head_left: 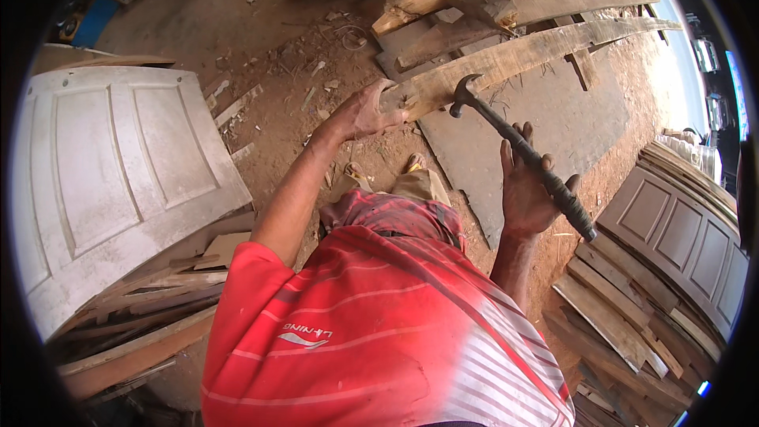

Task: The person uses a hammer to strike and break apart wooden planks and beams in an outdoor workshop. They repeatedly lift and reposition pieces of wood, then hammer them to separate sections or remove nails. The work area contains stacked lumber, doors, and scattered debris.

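My left hand (pixel 370 111) is closed round the near left end of a long wooden plank (pixel 506 60), which runs off to the far right. In my right hand (pixel 526 194) is a claw hammer (pixel 514 141) with a dark, wrapped handle. Its fingers are bent about the handle, some of them lifted. The hammer slants up to the left, its head (pixel 465 96) in front of the plank near my left hand; whether it touches the wood I cannot tell.
More rough boards (pixel 545 0) are stacked beyond the plank, one with a splintered end. A grey sheet (pixel 538 130) lies on the dirt ground below. White panelled doors stand left (pixel 118 166) and right (pixel 672 229), with piled timber (pixel 624 300) beside them.
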Demonstrator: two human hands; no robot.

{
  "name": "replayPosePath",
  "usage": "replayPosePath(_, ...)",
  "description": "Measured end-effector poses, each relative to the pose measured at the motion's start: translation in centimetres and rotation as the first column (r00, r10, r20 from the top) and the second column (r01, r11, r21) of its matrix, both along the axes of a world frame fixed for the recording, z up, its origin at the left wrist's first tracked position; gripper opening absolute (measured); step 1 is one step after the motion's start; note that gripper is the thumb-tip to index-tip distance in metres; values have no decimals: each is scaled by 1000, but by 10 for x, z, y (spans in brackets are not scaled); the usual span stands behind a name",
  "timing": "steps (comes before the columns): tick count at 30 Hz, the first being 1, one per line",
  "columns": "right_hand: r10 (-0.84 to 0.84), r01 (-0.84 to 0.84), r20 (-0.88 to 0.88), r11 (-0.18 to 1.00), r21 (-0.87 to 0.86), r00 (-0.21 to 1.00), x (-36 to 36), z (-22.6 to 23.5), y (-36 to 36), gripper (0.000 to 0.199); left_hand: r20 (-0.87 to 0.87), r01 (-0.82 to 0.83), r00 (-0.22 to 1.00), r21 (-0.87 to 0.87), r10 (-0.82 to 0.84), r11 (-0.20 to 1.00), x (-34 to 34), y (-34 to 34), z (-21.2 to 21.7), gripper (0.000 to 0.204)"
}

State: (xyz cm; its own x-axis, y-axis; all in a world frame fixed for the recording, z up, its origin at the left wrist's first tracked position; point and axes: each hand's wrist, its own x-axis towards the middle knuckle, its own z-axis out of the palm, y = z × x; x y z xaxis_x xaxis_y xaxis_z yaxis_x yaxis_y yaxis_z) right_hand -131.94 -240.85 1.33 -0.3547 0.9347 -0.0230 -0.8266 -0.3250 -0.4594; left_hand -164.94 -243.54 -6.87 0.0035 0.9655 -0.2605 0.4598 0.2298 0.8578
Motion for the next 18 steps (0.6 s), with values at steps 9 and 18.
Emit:
replayPosePath(9, 255, -189, 133, 906, -379, 958, -23, -21, -68, 51, 141, -138, 983, 143, 117, 980, 3, -14, -38, 62)
replayPosePath(18, 322, -219, 688, 947, -236, 650, -36, 19, -59, 68, 81, -182, 982, 196, 169, 964, 9, -24, -41, 63)
